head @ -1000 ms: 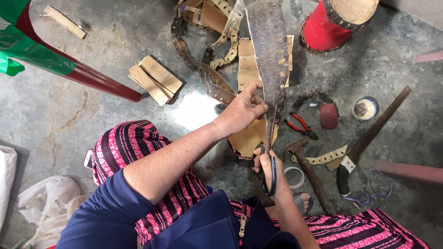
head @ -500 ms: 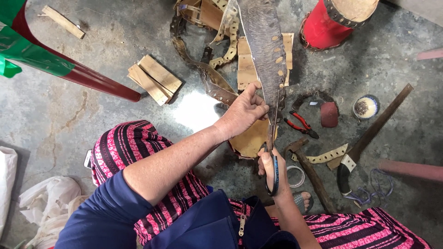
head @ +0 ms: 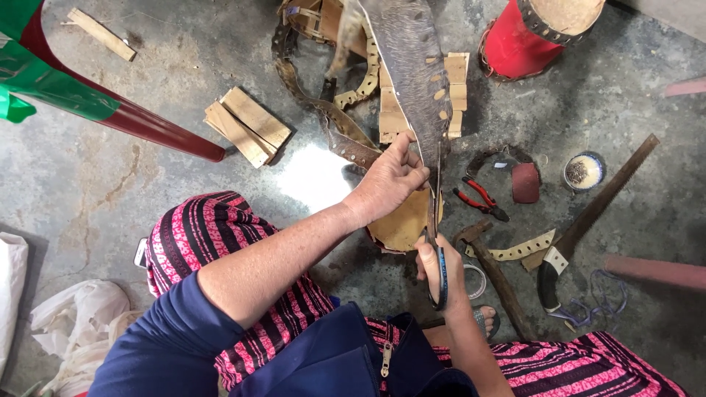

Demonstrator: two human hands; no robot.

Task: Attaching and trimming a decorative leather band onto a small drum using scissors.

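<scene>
Red pliers, hammer, saw, wood blocks.

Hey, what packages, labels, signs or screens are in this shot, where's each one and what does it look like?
Crumpled white plastic bag: lower left on the concrete floor, beside the person's knee; soft, shapeless.
Small round tin: right of the red-handled pliers; white and blue rim, dark contents.
Flat dark device: at the striped knee's edge, mostly hidden; possibly a phone.
No signs or readable labels show.
</scene>
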